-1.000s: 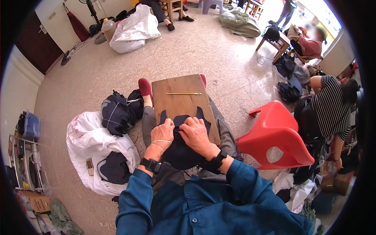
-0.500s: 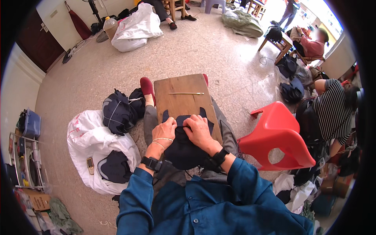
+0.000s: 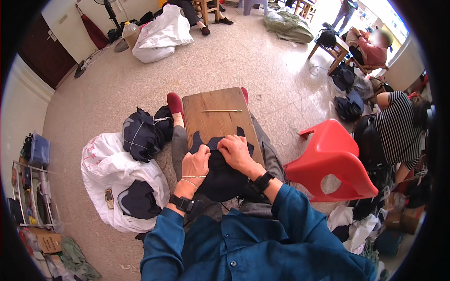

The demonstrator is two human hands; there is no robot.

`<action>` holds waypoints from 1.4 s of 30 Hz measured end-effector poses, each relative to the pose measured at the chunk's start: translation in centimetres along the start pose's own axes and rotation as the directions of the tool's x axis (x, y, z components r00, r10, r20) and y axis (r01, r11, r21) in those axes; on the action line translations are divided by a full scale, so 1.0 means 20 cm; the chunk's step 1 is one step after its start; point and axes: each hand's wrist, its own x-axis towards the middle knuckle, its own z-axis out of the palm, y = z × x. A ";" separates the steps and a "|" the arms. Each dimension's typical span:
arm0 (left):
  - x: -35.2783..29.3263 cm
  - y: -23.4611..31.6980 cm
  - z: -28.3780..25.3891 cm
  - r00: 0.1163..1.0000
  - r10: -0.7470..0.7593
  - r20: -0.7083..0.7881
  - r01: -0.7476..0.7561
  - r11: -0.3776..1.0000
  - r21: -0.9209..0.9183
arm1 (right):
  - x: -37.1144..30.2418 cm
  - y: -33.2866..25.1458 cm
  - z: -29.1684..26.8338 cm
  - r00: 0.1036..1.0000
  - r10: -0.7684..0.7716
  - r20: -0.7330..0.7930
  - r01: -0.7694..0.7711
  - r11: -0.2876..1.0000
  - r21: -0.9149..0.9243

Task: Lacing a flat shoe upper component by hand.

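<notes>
A dark navy fabric piece [image 3: 222, 175] lies over the near half of a wooden board [image 3: 211, 99] on my lap, its pointed tabs reaching up the wood. My left hand [image 3: 196, 162] pinches the fabric's upper edge with thumb and forefinger. Just to its right, my right hand [image 3: 235, 151] is closed on the same edge, fingers bunched together. Across the far part of the board rests a long pale needle-like tool [image 3: 221, 110], which neither hand touches.
To my left, a white sack [image 3: 101, 159] carries dark fabric pieces [image 3: 139, 199] and a mobile phone [image 3: 109, 199], beside a tied dark bundle [image 3: 143, 133]. A red plastic stool [image 3: 323, 154] stands at my right. Beyond it a person in stripes [image 3: 398, 129] bends over.
My left hand has shifted slightly down and its grip on the fabric edge has changed. The right hand stays near the same spot, fingers more bunched.
</notes>
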 end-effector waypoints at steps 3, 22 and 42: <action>-0.01 -0.04 -0.02 0.960 0.274 0.056 -0.278 0.954 0.108 | 0.01 0.02 -0.02 0.998 -0.016 0.062 0.013 0.999 0.051; 0.11 -0.08 -0.08 0.907 0.332 0.258 -0.384 0.905 0.184 | -0.02 0.02 0.00 1.000 0.017 0.000 -0.017 0.996 0.090; 0.09 -0.05 -0.05 0.979 0.088 0.186 -0.107 0.990 0.094 | -0.29 -0.01 -0.18 0.989 -0.144 -0.025 0.145 0.986 0.084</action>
